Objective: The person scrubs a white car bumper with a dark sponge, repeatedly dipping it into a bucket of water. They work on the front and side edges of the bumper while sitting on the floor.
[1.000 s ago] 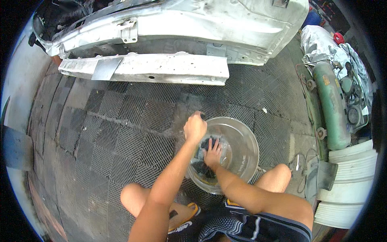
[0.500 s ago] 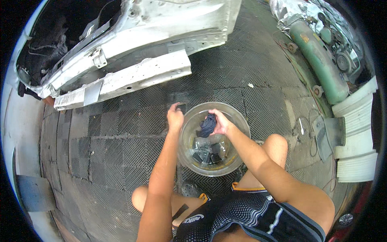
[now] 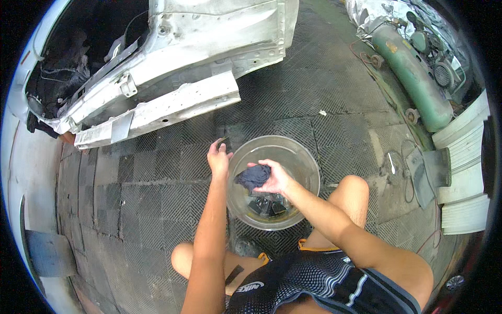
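My right hand [image 3: 275,178] is closed round a crumpled dark navy cloth [image 3: 253,177], held above a round, see-through basin [image 3: 317,183]. Beyond the basin's left rim is my left hand [image 3: 218,158], its fingers bent about a small, thin dark piece [image 3: 223,140] whose kind I cannot make out. Inside the basin, several black flat pieces [image 3: 269,206] lie together in what looks like shallow water. The cloth and right hand cover part of the basin's inside.
A bare whitish car body panel [image 3: 219,31] and a long metal beam [image 3: 178,107] stand ahead to the left. At the right are a green air compressor tank [image 3: 413,78], pale ribbed panels [image 3: 463,172] and a white spoon-like thing [image 3: 391,163]. Dark patterned tiles [image 3: 151,204] cover the floor.
My right hand has moved left and nearer with the cloth, which now looks more spread out. My left hand has shifted slightly left and turned, with the thin dark piece at its fingertips.
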Available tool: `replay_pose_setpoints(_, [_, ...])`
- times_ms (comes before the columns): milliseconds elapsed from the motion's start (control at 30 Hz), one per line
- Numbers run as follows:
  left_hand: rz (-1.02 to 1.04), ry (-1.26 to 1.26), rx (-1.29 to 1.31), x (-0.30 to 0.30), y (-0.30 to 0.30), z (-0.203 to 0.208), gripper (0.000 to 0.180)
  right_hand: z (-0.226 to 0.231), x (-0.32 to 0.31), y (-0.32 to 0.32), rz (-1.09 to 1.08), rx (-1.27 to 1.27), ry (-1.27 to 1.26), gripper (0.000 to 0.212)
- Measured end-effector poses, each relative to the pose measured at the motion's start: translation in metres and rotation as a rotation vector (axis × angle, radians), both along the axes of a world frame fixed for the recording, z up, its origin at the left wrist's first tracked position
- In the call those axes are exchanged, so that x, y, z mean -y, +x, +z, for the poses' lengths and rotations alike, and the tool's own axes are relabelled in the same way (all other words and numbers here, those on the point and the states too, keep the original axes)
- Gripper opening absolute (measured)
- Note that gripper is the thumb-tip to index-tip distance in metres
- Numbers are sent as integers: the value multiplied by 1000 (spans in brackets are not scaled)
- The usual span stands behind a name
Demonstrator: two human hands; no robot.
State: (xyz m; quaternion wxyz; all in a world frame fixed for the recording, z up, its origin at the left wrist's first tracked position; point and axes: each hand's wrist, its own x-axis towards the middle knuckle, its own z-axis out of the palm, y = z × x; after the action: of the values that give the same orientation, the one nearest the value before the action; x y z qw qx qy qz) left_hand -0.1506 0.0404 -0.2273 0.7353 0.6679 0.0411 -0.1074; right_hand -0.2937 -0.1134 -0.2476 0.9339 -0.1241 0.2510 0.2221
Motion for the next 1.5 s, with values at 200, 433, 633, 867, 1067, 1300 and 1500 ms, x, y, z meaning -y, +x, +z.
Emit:
replay_pose_setpoints(200, [306,-394,-12,4,-11,22,27,64,15,21,-355,49,70,47])
replay_pose_setpoints(433, [32,-783,-159,61,-26,-1,27,115,19,33,-57,743,-1033,55])
replay_pose_setpoints(633, [-93,-853,-188,85,-27,-1,34,100,33,31,-306,939,-1470,49])
replay_pose_setpoints(867, [326,-386,-66,137,-29,56,13,108,84,38,-567,342,-623,32])
replay_pose_setpoints(1067, [-250,-969,-316,198,-56,16,32,106,99,61,-684,726,-1483,21])
replay_pose_setpoints(1300, [-192,-526,283,236,-12,143,31,101,165,58,-1085,286,-1146,21])
replay_pose_setpoints(1500, [-212,1169,1975,234,89,253,59,86,155,64,-821,237,-1028,22])
